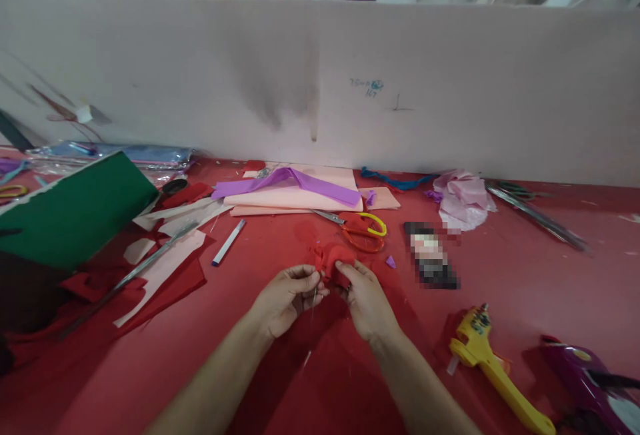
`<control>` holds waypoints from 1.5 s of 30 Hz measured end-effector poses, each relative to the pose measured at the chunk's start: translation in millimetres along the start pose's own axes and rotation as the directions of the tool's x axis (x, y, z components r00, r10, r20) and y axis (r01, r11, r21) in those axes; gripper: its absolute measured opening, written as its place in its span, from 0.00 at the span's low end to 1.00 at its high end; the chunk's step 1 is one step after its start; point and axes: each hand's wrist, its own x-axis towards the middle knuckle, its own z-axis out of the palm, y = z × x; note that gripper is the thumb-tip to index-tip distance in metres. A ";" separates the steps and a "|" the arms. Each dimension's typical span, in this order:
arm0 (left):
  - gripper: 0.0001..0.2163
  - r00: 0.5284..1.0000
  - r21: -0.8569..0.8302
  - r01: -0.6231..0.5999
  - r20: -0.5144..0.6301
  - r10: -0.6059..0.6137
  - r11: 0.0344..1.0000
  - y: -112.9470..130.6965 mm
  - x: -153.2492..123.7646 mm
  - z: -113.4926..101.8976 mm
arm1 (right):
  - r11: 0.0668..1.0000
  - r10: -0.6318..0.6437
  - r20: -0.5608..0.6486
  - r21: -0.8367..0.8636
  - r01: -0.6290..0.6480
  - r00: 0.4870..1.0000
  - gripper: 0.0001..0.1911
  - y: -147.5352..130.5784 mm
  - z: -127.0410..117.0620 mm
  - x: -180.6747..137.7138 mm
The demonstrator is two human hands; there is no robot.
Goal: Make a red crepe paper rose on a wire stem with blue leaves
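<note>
I've got both hands pinched closed on a red crepe-paper piece (pixel 331 258), left hand (pixel 290 294) at its left edge and right hand (pixel 364 300) at its right, held low over the red counter (pixel 525 275) mid-frame. Orange-and-yellow scissors (pixel 364 230) lie just behind it. A yellow glue gun (pixel 493 368) sits further right.

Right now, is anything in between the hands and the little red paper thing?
No, nothing visible. The left hand and the right hand both pinch the red paper from either side, fingers right on it. The scissors lie on the table just beyond it, not in between.
</note>
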 end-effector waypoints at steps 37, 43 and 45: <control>0.04 1.000 0.045 0.007 0.009 -0.008 0.999 1.5 -1.3 5.5 | 1.000 -0.006 -0.031 0.009 0.006 1.000 0.05 -0.9 1.4 -2.1; 0.04 1.000 0.053 -0.011 0.017 0.010 0.999 1.7 -2.1 5.7 | 1.000 0.006 -0.014 0.027 -0.005 1.000 0.04 0.5 0.5 -0.7; 0.05 1.000 0.043 -0.013 -0.004 0.014 0.999 1.6 -1.5 4.1 | 0.999 0.002 -0.007 0.037 -0.002 1.000 0.04 1.1 0.6 -0.2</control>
